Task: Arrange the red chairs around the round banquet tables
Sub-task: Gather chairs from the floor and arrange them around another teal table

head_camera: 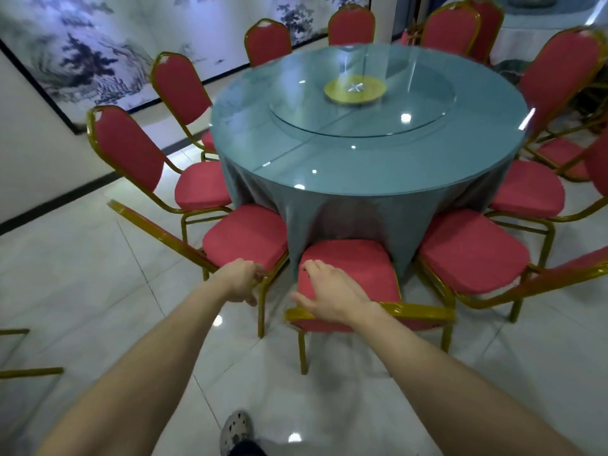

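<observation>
A round banquet table point(362, 166) under a teal cloth carries a glass turntable point(362, 106). Red chairs with gold frames ring it. The nearest chair point(348, 268) faces the table with its seat partly under the cloth. My right hand point(325, 297) lies over the left end of its gold top rail, fingers stretched forward above the seat. The chair to its left point(245, 236) stands angled toward the table. My left hand point(241, 279) grips the gold frame at the near corner of that chair's seat, fingers curled round it.
Another red chair point(470, 251) stands close on the right, and several more circle the far side. A gold frame point(19, 371) pokes in at the left edge. The floor is glossy white tile. A wall with a landscape painting point(98, 54) runs along the left.
</observation>
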